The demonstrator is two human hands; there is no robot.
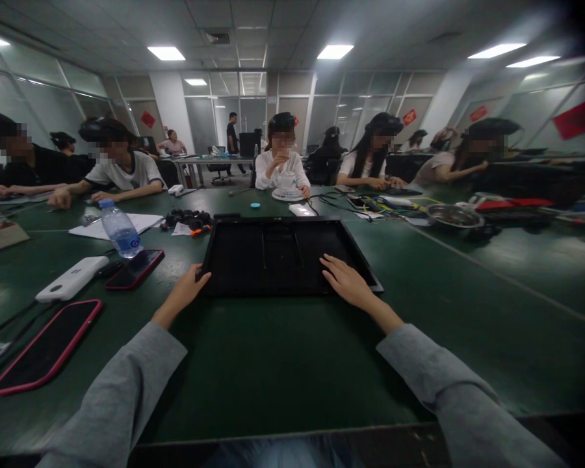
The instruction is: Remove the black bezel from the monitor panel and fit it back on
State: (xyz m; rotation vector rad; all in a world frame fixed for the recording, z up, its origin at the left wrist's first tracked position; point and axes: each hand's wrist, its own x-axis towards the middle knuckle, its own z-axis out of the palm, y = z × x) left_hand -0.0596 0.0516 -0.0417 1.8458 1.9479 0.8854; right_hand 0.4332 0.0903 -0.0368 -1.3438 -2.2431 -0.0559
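Note:
A black rectangular panel [277, 276] with a raised rim, shaped like a monitor housing, lies flat on the green table in front of me. Two thin lines run down its dark middle; I cannot tell which side faces up. My left hand [188, 287] holds the near left corner, thumb over the rim and fingers along the outer side, partly hidden. On the right half of the panel rests my right hand [347, 279], palm down, its fingers stretched out flat.
Left of the panel are a water bottle [119, 227], a dark red phone [135, 269], a white power bank [72, 278] and a pink-rimmed phone [49, 348]. A metal bowl [454, 216] and cables lie to the right. Several people sit around the table [283, 377].

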